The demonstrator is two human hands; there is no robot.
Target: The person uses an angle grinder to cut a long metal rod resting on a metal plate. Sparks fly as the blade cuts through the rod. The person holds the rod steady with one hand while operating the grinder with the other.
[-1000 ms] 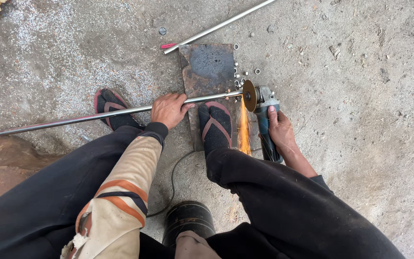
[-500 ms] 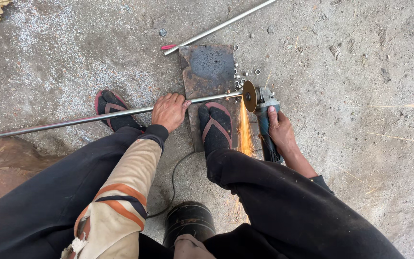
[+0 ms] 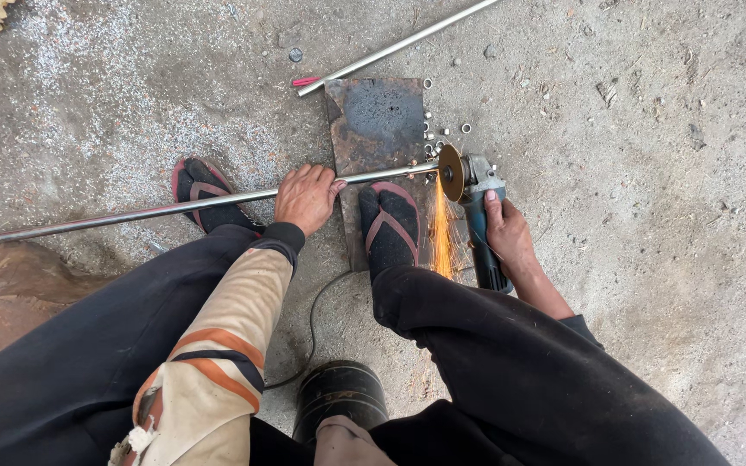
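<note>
My left hand [image 3: 306, 198] presses down on a long thin metal pipe [image 3: 131, 213] that runs from the far left across a rusty steel plate [image 3: 379, 121]. My right hand [image 3: 506, 229] grips a blue angle grinder [image 3: 477, 214] whose disc [image 3: 451, 173] meets the pipe's right end. Orange sparks [image 3: 440, 237] stream down toward me beside my right foot [image 3: 390, 229]. Both feet wear dark socks and sandals; the left foot [image 3: 205, 192] rests behind the pipe.
Several short cut pipe rings [image 3: 439, 135] lie on and beside the plate. A second long pipe [image 3: 399, 45] lies at the back with a red pen-like object [image 3: 306, 81]. A black cylinder [image 3: 338, 399] stands between my legs. The grinder's cable [image 3: 311, 321] trails over concrete.
The spark stream has grown longer and spread downward; hands, pipe and grinder stay in nearly the same place.
</note>
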